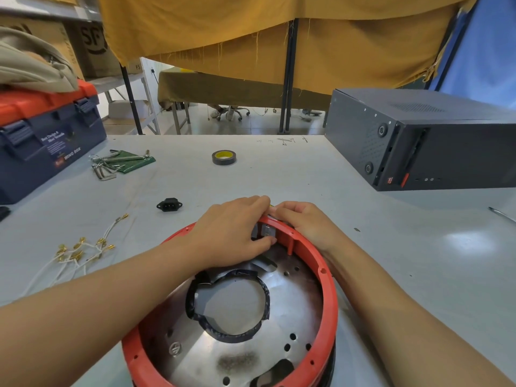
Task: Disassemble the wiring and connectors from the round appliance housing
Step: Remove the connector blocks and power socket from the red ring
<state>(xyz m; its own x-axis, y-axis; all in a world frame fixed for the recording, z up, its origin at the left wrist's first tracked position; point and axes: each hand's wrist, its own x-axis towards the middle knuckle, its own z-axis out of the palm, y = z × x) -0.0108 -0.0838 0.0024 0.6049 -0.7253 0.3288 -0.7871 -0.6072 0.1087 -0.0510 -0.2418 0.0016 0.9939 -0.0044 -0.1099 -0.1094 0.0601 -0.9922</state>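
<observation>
Grey matte worktable [307, 174], near edge: round housing [331, 297], orange-red plastic rim, brushed metal floor with dark-taped central opening. Left hand [231, 233] and right hand [304, 222] pinch a small grey metal connector [267, 231] at its far rim. White wires [69, 261] with brass terminals, left edge; black socket [169, 204] beside.

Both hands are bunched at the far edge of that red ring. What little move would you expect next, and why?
Probably working the small grey metal part free of the red housing rim. The left hand has its fingers over the rim and its thumb on that part, while the right hand pinches at the rim's outer side. White wires with gold terminals and a black power socket already lie loose on the table.
</observation>
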